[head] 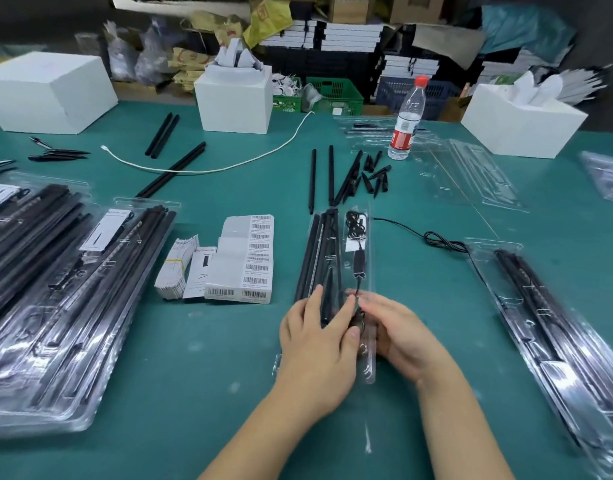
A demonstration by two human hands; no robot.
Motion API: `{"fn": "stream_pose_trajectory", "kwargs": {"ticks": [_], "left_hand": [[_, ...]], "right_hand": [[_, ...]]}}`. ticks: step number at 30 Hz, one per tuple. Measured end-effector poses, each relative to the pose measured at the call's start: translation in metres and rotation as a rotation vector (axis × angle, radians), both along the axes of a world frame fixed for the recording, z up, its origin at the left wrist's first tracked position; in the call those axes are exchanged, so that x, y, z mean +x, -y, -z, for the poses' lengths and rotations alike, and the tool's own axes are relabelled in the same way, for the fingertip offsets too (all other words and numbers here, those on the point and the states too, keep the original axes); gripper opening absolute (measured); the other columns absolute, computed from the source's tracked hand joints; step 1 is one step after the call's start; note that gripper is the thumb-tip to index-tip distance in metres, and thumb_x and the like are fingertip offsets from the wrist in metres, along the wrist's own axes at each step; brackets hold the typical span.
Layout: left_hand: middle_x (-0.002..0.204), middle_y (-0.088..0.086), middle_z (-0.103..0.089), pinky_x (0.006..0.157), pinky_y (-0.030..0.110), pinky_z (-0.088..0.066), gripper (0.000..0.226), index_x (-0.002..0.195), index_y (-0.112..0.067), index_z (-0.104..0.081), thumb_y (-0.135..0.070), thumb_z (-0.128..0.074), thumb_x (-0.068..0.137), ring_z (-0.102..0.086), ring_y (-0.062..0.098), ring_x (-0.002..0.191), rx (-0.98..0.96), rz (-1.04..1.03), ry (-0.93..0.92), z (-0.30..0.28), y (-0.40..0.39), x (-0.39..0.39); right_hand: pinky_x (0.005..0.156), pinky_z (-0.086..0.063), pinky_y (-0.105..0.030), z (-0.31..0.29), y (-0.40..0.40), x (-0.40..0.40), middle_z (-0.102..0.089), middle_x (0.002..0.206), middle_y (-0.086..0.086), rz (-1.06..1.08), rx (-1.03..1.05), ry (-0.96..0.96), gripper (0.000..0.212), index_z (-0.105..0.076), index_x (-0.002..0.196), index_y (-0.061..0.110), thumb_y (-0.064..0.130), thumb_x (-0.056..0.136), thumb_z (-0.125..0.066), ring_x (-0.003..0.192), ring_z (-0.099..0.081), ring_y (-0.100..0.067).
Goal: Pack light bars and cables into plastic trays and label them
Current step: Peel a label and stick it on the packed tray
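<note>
Both hands met over the near end of a clear plastic tray (362, 230) on the green surface (201, 393). The left hand (315, 341) lay flat, fingers straight on the light bars (315, 258); the right hand (398, 334) pinched the black cable (358, 268).

tray (362, 237) near end: hidden under both hands | barcode labels (258, 252): print unreadable (too small) | packed trays (55, 306): cut off left
</note>
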State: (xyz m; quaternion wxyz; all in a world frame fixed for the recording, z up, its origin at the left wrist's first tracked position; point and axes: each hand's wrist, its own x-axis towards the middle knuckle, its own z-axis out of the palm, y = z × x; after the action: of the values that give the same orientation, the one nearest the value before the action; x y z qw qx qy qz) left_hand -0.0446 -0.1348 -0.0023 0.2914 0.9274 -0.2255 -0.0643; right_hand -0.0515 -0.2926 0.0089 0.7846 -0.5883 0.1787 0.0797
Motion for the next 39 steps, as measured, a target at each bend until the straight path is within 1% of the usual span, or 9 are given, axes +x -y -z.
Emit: {"fn": "stream_pose_trajectory", "kwargs": {"ticks": [3, 8, 13, 18, 21, 25, 31, 35, 39], "left_hand": [[0.164, -0.001, -0.010, 0.120, 0.040, -0.006, 0.051, 0.146, -0.060, -0.026, -0.063, -0.032, 0.096, -0.003, 0.021, 0.143, 0.055, -0.041, 0.027, 0.003, 0.000, 0.000], [0.150, -0.007, -0.040, 0.106, 0.035, -0.022, 0.049, 0.139, -0.058, -0.042, -0.061, -0.029, 0.091, -0.024, 0.019, 0.131, -0.030, -0.050, 0.124, 0.001, -0.003, 0.004], [0.136, -0.010, -0.044, 0.107, 0.037, -0.032, 0.050, 0.141, -0.040, -0.050, -0.050, -0.055, 0.092, -0.034, 0.015, 0.128, -0.205, -0.205, 0.135, -0.003, -0.009, 0.012], [0.135, -0.019, -0.040, 0.102, 0.020, -0.033, 0.072, 0.147, -0.037, -0.039, -0.053, -0.069, 0.084, -0.040, 0.002, 0.127, -0.373, -0.274, -0.073, -0.001, -0.027, 0.029], [0.137, -0.014, -0.043, 0.103, 0.027, -0.042, 0.070, 0.144, -0.032, -0.046, -0.049, -0.074, 0.082, -0.050, 0.008, 0.122, -0.381, -0.313, -0.131, 0.000, -0.032, 0.037], [0.145, -0.008, -0.042, 0.107, 0.039, -0.044, 0.076, 0.150, -0.029, -0.036, -0.045, -0.072, 0.084, -0.052, 0.013, 0.125, -0.345, -0.343, -0.160, 0.000, -0.033, 0.039], [0.120, -0.011, -0.061, 0.091, 0.032, -0.049, 0.039, 0.131, -0.031, -0.057, -0.043, -0.056, 0.094, -0.059, 0.010, 0.106, -0.133, -0.293, -0.043, -0.008, -0.038, 0.042], [0.095, -0.016, -0.062, 0.080, 0.028, -0.047, 0.025, 0.118, -0.025, -0.068, -0.029, -0.060, 0.095, -0.057, -0.005, 0.080, -0.276, -0.327, -0.002, -0.017, -0.061, 0.060], [0.111, -0.007, -0.059, 0.078, 0.028, -0.040, 0.032, 0.124, -0.027, -0.063, -0.018, -0.062, 0.094, -0.056, 0.000, 0.077, -0.325, -0.484, 0.098, -0.018, -0.103, 0.084]], "right_hand": [[0.062, -0.050, -0.032, 0.005, -0.004, 0.001, -0.065, 0.073, -0.003, 0.029, -0.274, -0.003, 0.025, -0.067, 0.079, 0.017, 0.035, 0.097, -0.062, 0.064, -0.061, -0.016], [0.075, -0.049, -0.024, 0.009, -0.006, 0.003, -0.071, 0.090, 0.012, 0.071, -0.511, 0.079, 0.038, -0.053, 0.130, 0.028, 0.043, 0.096, -0.061, 0.081, -0.067, -0.003], [0.097, -0.053, -0.043, 0.010, 0.002, -0.002, -0.073, 0.111, -0.003, 0.021, -0.483, 0.181, 0.040, -0.055, 0.135, 0.029, 0.042, 0.097, -0.059, 0.103, -0.068, -0.020], [0.084, -0.055, -0.031, 0.011, -0.003, -0.002, -0.074, 0.102, 0.007, 0.007, -0.433, 0.232, 0.038, -0.061, 0.123, 0.038, 0.054, 0.089, -0.060, 0.097, -0.070, -0.012], [0.087, -0.047, -0.024, 0.016, 0.003, -0.002, -0.074, 0.094, 0.009, -0.019, -0.594, 0.148, 0.056, -0.045, 0.144, 0.033, 0.054, 0.093, -0.057, 0.092, -0.068, 0.001], [0.065, -0.043, -0.006, 0.020, 0.005, -0.004, -0.063, 0.073, 0.004, -0.058, -0.768, 0.104, 0.067, -0.036, 0.152, 0.027, 0.052, 0.094, -0.057, 0.072, -0.062, 0.008], [0.056, -0.041, -0.023, 0.012, 0.009, -0.011, -0.059, 0.064, 0.010, -0.101, -1.255, 0.021, 0.075, -0.047, 0.144, 0.028, 0.073, 0.084, -0.053, 0.065, -0.057, 0.001], [0.057, -0.043, -0.027, 0.012, 0.009, -0.014, -0.060, 0.068, 0.011, -0.098, -1.324, -0.023, 0.066, -0.059, 0.130, 0.030, 0.074, 0.082, -0.055, 0.069, -0.057, -0.001], [0.072, -0.051, -0.031, 0.013, 0.007, -0.015, -0.052, 0.098, 0.015, -0.096, -1.375, -0.035, 0.058, -0.060, 0.124, 0.035, 0.076, 0.082, -0.053, 0.091, -0.059, -0.007]]}}
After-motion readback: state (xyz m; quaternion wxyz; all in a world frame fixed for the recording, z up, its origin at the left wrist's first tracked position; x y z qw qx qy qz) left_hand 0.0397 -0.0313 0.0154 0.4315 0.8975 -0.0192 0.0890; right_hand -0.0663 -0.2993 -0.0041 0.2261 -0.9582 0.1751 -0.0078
